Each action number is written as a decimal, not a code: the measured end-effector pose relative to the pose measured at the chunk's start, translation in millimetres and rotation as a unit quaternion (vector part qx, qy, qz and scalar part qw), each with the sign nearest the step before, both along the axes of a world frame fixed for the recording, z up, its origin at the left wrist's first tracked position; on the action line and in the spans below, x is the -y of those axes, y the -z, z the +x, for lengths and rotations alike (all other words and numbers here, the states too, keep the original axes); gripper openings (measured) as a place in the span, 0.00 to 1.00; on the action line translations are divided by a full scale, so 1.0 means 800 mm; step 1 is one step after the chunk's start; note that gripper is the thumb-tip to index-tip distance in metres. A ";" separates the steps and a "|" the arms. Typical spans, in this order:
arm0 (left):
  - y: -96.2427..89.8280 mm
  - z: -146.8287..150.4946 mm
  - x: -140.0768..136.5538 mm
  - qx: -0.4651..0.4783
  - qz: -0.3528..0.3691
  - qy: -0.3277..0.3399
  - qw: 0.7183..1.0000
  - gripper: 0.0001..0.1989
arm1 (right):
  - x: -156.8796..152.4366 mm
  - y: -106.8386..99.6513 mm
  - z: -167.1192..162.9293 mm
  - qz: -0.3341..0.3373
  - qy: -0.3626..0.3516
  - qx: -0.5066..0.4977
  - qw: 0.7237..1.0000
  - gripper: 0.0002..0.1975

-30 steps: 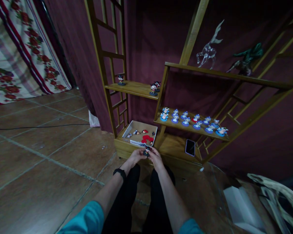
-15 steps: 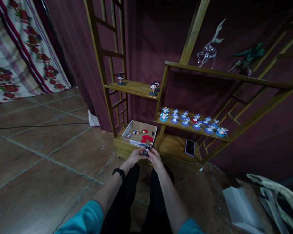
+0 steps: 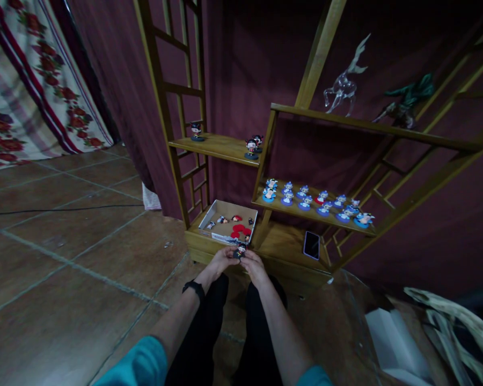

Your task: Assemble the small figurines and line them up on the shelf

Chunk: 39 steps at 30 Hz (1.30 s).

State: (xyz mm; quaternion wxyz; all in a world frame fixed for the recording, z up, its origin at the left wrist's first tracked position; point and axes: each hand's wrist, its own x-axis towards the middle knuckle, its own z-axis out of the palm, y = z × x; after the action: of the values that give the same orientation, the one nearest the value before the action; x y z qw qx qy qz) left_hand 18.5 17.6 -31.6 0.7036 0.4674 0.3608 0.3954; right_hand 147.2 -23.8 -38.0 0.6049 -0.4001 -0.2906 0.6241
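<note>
Between my two hands is a small figurine (image 3: pixel 240 250) with a dark head and a dark round base. My left hand (image 3: pixel 224 258) grips it from the left, its fingers closed at the base. From the other side my right hand (image 3: pixel 253 265) pinches it as well. Just beyond my hands stands a shallow cardboard box (image 3: pixel 220 236) holding several loose figurine parts and red discs (image 3: pixel 239 228). Three similar figurines are on the upper left shelf (image 3: pixel 215 146): one figurine (image 3: pixel 196 132) at its left end, a pair (image 3: pixel 251 149) at its right end.
Several blue-based figurines (image 3: pixel 306 202) line the middle shelf (image 3: pixel 273 202). A phone (image 3: pixel 311 245) lies on the bottom board. On the top shelf stand a clear glass animal (image 3: pixel 342 88) and a green sculpture (image 3: pixel 412 96). A white box (image 3: pixel 398 343) sits on the floor at right.
Both hands still hold the figurine, which is now slightly lower, with its face and front showing more plainly. The view has shifted a little.
</note>
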 end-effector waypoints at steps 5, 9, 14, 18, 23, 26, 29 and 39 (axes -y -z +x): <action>0.000 0.000 0.000 0.003 0.000 0.008 1.000 0.26 | 0.000 -0.003 -0.003 0.003 0.019 0.004 1.000 0.16; 0.001 0.000 -0.002 -0.017 0.012 0.021 1.000 0.25 | -0.001 -0.002 -0.003 -0.010 0.032 0.002 0.999 0.16; 0.009 0.000 -0.007 -0.023 0.021 0.025 0.999 0.23 | -0.001 -0.005 -0.003 -0.020 0.038 0.007 0.999 0.14; 0.013 0.000 -0.010 -0.022 0.028 0.033 0.999 0.23 | 0.000 -0.008 -0.004 -0.007 0.037 0.009 0.999 0.14; 0.014 -0.001 -0.010 -0.017 0.018 0.035 0.999 0.21 | 0.000 -0.008 -0.004 -0.009 0.039 0.008 0.999 0.15; 0.017 -0.001 -0.012 -0.013 0.013 0.034 0.999 0.22 | -0.001 -0.004 -0.003 -0.012 0.043 0.003 0.999 0.15; 0.021 -0.002 -0.013 -0.008 0.012 0.030 0.999 0.24 | -0.004 0.003 -0.002 -0.014 0.045 -0.002 0.999 0.16; 0.015 0.000 -0.012 -0.002 0.009 0.000 1.000 0.23 | -0.011 0.019 -0.001 -0.042 0.051 -0.005 0.998 0.20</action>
State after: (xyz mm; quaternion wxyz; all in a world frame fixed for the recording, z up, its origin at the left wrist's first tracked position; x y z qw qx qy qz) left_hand 18.3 27.5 -44.0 0.6989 0.4741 0.3586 0.3978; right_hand 146.3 -15.0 -53.2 0.6197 -0.4367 -0.2404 0.6062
